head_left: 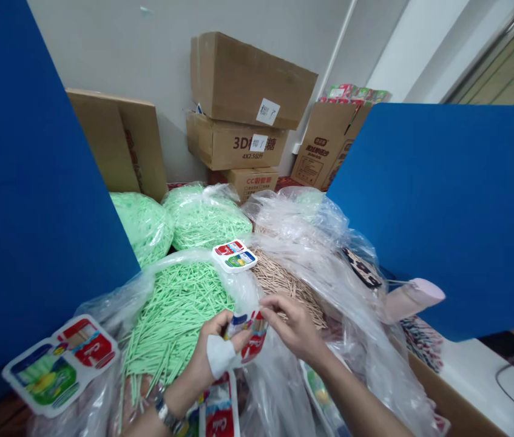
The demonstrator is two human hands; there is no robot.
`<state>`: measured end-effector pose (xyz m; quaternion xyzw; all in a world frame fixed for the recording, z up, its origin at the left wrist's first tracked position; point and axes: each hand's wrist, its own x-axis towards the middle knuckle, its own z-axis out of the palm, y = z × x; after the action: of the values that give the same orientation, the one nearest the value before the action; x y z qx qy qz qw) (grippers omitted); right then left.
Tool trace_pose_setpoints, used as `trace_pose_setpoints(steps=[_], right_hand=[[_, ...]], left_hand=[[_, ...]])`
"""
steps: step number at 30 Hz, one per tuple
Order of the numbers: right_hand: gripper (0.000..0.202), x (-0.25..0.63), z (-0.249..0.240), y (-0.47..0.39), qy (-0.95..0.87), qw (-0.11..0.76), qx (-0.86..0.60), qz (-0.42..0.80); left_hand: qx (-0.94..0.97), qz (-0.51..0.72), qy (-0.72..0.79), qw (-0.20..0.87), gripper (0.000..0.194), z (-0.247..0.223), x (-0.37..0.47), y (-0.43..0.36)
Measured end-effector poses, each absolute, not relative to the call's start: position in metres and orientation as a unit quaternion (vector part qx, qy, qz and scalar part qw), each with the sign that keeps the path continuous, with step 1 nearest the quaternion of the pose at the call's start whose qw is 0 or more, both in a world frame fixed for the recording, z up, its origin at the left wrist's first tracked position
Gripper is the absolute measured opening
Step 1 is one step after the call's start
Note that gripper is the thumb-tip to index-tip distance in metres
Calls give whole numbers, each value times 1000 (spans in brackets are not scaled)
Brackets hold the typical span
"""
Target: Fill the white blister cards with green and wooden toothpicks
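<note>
My left hand [202, 352], with a white wrap around the thumb base and a watch on the wrist, grips a small printed candy pack [255, 347] with a red cola picture. My right hand [294, 325] has its fingers pinched at the pack's upper right edge; whether they hold anything besides that edge is hidden. To the left of my hands lies an open bag of green candy sticks [177, 303]. Brown candy sticks [284, 280] lie in clear plastic just behind my right hand. A two-part candy tray [235, 255] rests on the plastic beyond my hands.
Another two-part tray [62, 364] lies at left, and a cola tray [219, 413] is below my left hand. Blue panels [443, 212] stand on both sides. Stacked cardboard boxes [247, 85] are at the back. A pink cup [414, 298] leans at right.
</note>
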<state>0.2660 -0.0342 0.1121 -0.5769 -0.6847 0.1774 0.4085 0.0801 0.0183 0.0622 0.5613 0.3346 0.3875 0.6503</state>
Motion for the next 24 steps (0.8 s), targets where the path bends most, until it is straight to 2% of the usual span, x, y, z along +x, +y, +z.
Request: trace_pose_setpoints(steps=[5,9,14,17,21,24], right_hand=[[21,262,103,-23,-616,448,-578,294],[28,255,106,-17,-596,455,-549,369],[29,250,113,-9,-626,410,-530,398],[26,247,111,-6,-619,414,-534,399],[20,241,107,-8,-614,444,-558,339],[23,240,107,-12,-599,452,-545,375]], left_hand=[[472,414,366,687,34,59,61,29],[438,424,368,702,32,60,51,32],[436,426,371,700,33,60,47,32],[429,424,349,717,32,66,48,30],[443,376,299,757,47,77,54,22],[470,306,308,769,29,77,59,17]])
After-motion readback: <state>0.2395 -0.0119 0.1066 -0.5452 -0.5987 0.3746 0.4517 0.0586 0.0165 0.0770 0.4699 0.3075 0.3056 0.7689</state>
